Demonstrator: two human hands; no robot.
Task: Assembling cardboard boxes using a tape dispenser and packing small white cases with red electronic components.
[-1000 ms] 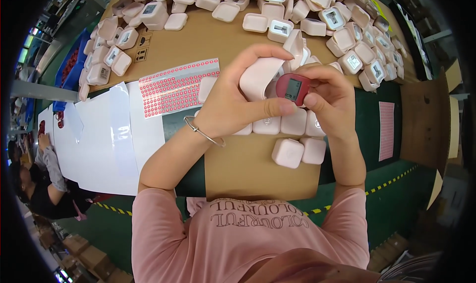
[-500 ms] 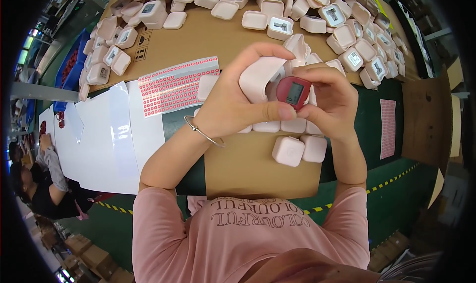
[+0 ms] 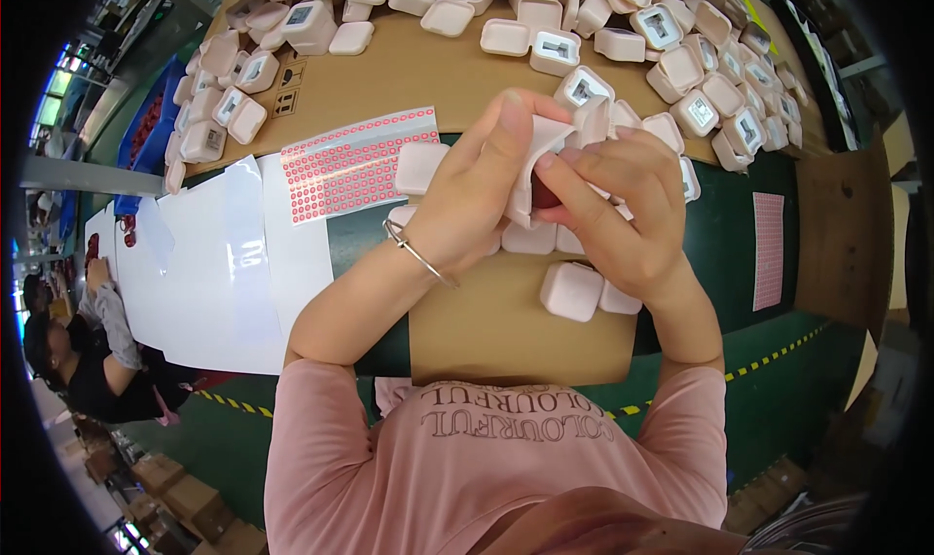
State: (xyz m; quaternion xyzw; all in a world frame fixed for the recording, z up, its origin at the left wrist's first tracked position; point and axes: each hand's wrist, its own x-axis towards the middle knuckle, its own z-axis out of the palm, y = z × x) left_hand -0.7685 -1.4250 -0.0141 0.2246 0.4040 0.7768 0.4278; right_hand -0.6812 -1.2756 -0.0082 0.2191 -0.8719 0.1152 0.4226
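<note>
My left hand (image 3: pixel 465 197) is closed round a pale pink flip-lid case (image 3: pixel 522 193), which is tilted and open toward my right hand. The fingers of my right hand (image 3: pixel 632 210) are bent over a dark red device (image 3: pixel 544 195) and press it at the case's opening. Most of the device is hidden by those fingers, and its screen is out of sight. How deep it sits in the case I cannot tell. Two closed pink cases stand below my right hand, the nearer one (image 3: pixel 571 292) partly in front of brown cardboard (image 3: pixel 516 346). More cases lie behind my hands.
Many open pink cases (image 3: pixel 556 49) are heaped along the far side. A sheet of red round stickers (image 3: pixel 355 166) and white sheets (image 3: pixel 209 283) lie to the left, near a blue bin (image 3: pixel 151 146). Another sticker sheet (image 3: pixel 769 249) is at right. A co-worker (image 3: pixel 97 356) is at far left.
My right hand has turned and curled over the red device, bringing it into the case's opening and hiding its screen. My left hand has tilted the case and shifted slightly right.
</note>
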